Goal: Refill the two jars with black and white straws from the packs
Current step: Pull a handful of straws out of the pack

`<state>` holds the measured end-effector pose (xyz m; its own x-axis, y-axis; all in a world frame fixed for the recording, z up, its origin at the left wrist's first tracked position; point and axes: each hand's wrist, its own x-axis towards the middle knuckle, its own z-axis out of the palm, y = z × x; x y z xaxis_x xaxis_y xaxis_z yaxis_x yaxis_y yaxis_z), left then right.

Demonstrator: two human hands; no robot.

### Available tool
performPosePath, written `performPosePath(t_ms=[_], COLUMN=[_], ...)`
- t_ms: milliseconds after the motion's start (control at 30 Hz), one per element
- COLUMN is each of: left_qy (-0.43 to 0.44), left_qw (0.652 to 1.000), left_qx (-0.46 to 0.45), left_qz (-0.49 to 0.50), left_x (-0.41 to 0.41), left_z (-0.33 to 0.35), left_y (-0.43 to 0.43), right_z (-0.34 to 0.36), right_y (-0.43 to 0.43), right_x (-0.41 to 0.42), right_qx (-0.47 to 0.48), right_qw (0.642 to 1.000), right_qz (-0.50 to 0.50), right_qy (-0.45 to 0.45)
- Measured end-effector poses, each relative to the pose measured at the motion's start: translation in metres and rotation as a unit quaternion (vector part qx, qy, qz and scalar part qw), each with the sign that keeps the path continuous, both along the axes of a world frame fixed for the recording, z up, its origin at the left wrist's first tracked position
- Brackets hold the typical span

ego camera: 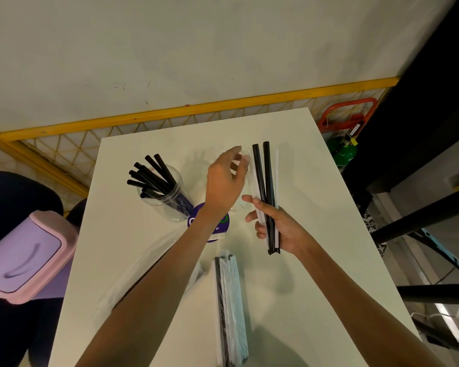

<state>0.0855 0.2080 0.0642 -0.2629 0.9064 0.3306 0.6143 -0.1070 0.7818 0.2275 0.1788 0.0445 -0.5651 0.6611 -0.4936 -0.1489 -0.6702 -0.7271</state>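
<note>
The step in hand is sorting: the right hand (pixel 281 234) grips the near end of a mixed bundle of straws (pixel 267 186), fingers curled round it and thumb across. The bundle stands up over the right of the white table (pixel 316 260). The left hand (pixel 224 184) reaches to the bundle's far tips with its fingers long and loosely spread. I cannot tell whether they already pinch a white straw.

To do this well, I would hold the bundle steady and loosen the grip only a little. Then draw one colour out lengthwise from the tips, so the others do not slide out with it, and drop each colour into its own jar.

Counts:
- The bundle has two black straws and at least two white ones; the whites blur together.
- One clear jar (pixel 171 206) stands left of the hands, with roughly eight to ten black straws (pixel 151 178) in it.
- A second jar may sit behind the left hand, but only a faint outline shows.
- There are two packs: a near pack (pixel 231 292) of straws and a purple-labelled pack (pixel 194 219) under the left forearm.
</note>
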Motion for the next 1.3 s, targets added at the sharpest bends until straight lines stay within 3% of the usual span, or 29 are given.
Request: performPosePath(t_ms=[167, 533, 700, 900, 1000, 1133, 1300], left_qy=[-0.143, -0.285, -0.31, -0.273, -0.181, -0.131, -0.001], left_qw=[0.981, 0.937, 0.927, 0.953, 0.982, 0.981, 0.987], left_qx=[-0.13, -0.203, -0.211, -0.134, -0.018, 0.111, 0.146], left_qz=[0.009, -0.008, -0.022, 0.008, 0.058, 0.096, 0.072], left_x=[0.008, 0.006, -0.001, -0.025, -0.043, -0.052, -0.05], left_z=[-0.001, 0.0, 0.006, 0.035, 0.06, 0.076, 0.061], left_y=[-0.004, -0.009, -0.007, 0.012, 0.023, 0.03, 0.027], right_z=[0.0, -0.002, -0.003, -0.004, -0.006, -0.014, -0.018], right_y=[-0.001, -0.007, -0.004, 0.004, 0.005, 0.003, 0.003], right_x=[-0.001, 0.004, 0.005, 0.008, 0.012, 0.015, 0.013], right_qx=[0.003, 0.021, 0.021, 0.02, 0.009, 0.001, 0.01], right_qw=[1.0, 0.999, 0.999, 0.998, 0.998, 0.997, 0.997], right_qz=[0.006, 0.01, 0.002, -0.014, -0.031, -0.054, -0.051], right_qy=[-0.001, -0.029, -0.035, -0.056, -0.054, -0.055, -0.065])
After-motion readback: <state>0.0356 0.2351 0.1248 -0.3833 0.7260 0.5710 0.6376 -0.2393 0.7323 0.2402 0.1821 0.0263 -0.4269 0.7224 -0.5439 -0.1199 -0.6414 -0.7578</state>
